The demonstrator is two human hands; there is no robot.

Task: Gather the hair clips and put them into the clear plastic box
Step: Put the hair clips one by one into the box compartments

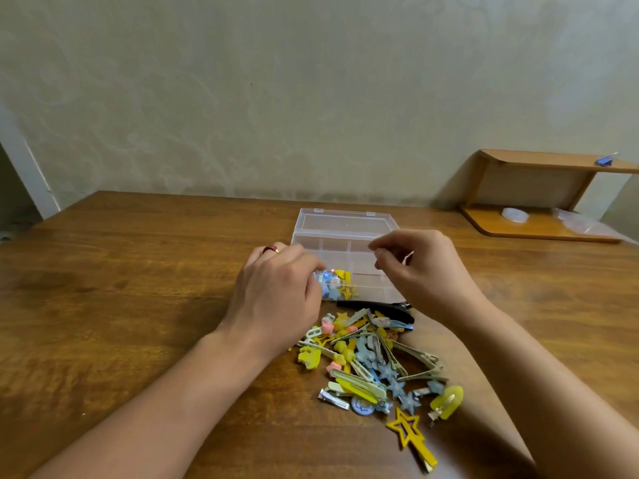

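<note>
A clear plastic box point(345, 233) lies open on the table, its lid laid back toward the wall. Its front left compartment holds a few blue and yellow hair clips point(340, 286). My left hand point(276, 292) is over that compartment, fingers curled down onto the blue clips there. My right hand point(422, 267) hovers above the box's right side, fingers loosely curled, with nothing seen in them. A pile of several hair clips point(373, 361) lies in front of the box between my forearms. A yellow star clip point(411, 435) sits nearest to me.
A long black clip point(377, 307) lies against the box's front edge. The wooden table point(121, 305) meets a pale wall. At the far right stands a small wooden shelf point(539, 198) holding a tape roll point(515, 215), plastic bags and a blue item.
</note>
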